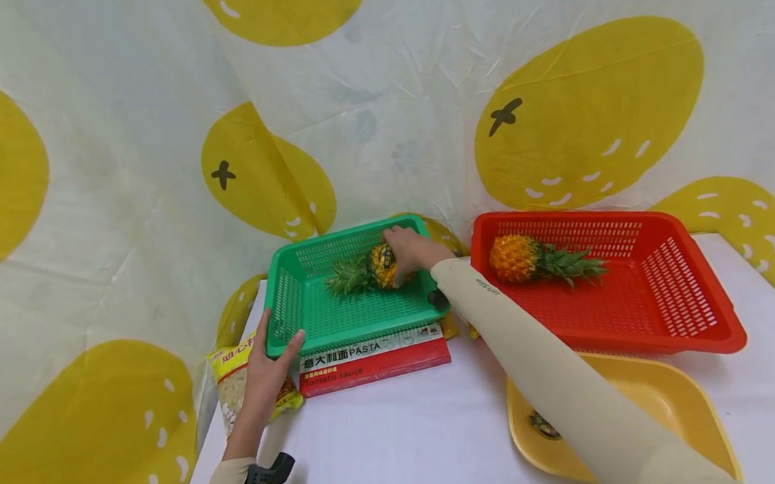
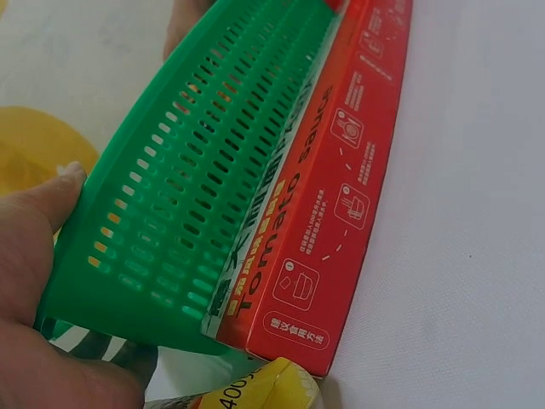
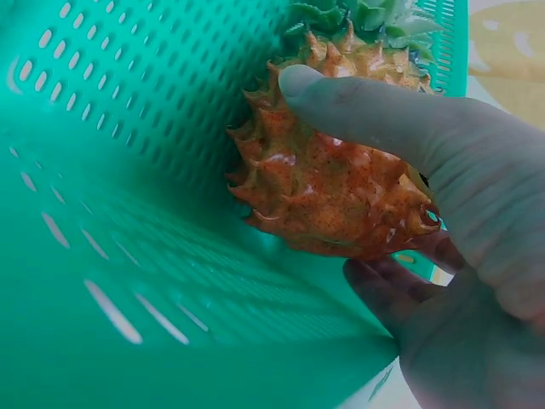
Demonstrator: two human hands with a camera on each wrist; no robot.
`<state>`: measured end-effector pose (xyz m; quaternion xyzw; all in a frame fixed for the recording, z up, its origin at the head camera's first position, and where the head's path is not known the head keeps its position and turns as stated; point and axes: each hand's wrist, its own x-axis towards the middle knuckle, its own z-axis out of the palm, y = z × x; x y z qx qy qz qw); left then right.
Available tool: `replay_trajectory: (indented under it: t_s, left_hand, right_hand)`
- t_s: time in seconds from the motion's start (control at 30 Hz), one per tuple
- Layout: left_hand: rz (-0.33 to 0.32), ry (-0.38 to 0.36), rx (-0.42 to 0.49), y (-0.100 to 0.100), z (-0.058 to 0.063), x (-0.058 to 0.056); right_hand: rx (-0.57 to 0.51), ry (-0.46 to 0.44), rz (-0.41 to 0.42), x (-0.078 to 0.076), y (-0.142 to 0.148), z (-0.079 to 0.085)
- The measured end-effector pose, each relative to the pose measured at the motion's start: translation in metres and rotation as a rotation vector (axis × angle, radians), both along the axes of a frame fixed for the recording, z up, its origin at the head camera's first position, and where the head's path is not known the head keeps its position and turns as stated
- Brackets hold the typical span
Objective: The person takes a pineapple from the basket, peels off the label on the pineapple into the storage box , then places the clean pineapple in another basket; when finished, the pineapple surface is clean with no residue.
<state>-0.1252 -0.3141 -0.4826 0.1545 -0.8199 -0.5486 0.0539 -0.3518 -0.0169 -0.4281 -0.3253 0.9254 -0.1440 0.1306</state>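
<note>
A small pineapple (image 1: 382, 266) with a green crown lies on its side in the green basket (image 1: 356, 335). My right hand (image 1: 414, 251) grips its fruit end, thumb over one side and fingers around the other, seen closely in the right wrist view on the spiky pineapple (image 3: 341, 187). My left hand (image 1: 267, 372) holds the basket's near left corner. In the left wrist view its thumb (image 2: 55, 192) presses the perforated wall near the rim, and other fingers reach round below it.
A red and white pasta box (image 1: 375, 374) lies against the green basket's front, beside a yellow bag (image 1: 233, 374). To the right, a red basket (image 1: 679, 278) contains another pineapple (image 1: 516, 257). A yellow tub (image 1: 658, 388), partly behind my right sleeve, contains a partly hidden dark item (image 1: 543, 425).
</note>
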Motion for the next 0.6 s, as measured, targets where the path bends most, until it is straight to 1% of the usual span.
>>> replay_trajectory:
  t_s: [0.1, 0.27, 0.37, 0.6]
  left_hand:
    - [-0.005, 0.001, -0.003, -0.0008, -0.0004, -0.0008]
    - [-0.010, 0.010, -0.011, -0.0021, 0.0005, -0.0034]
    - [-0.007, 0.006, -0.006, -0.0021, 0.0005, -0.0025]
    - [0.005, -0.007, 0.003, -0.0009, -0.0016, 0.0004]
  right_hand:
    - [-0.002, -0.004, 0.005, -0.0004, 0.0019, -0.0011]
    - [-0.084, -0.011, 0.013, 0.0011, 0.0055, 0.0038]
    - [-0.120, -0.015, 0.025, 0.0022, 0.0065, 0.0065]
    - [-0.167, -0.024, 0.050, 0.0046, 0.0079, 0.0067]
